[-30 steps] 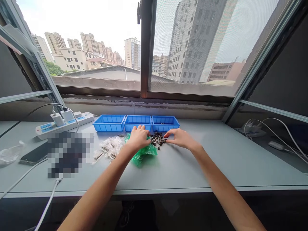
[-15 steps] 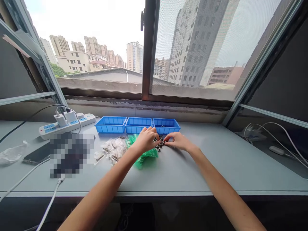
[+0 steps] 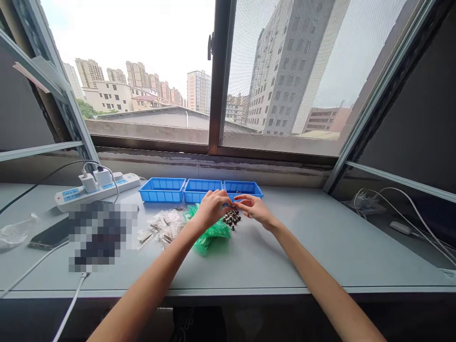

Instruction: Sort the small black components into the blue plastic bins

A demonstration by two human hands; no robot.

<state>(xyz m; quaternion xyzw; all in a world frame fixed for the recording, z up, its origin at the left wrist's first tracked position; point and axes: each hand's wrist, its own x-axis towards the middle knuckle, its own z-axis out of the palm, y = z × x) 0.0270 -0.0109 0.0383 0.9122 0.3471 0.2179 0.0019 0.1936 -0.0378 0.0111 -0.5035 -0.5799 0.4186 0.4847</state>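
Toward the left of the worktop, a power strip lies near the back edge, a phone in front of it, and a white cable drops over the front edge. Next come clear packets, then a green bag, both well back from the front edge. Three blue trays line the back edge. The left hand, bent, and the right hand, half curled, bring their fingertips together above a pile of small dark parts; whether either pinches one, I cannot tell. A broad stretch of worktop separates the right hand from the right edge.
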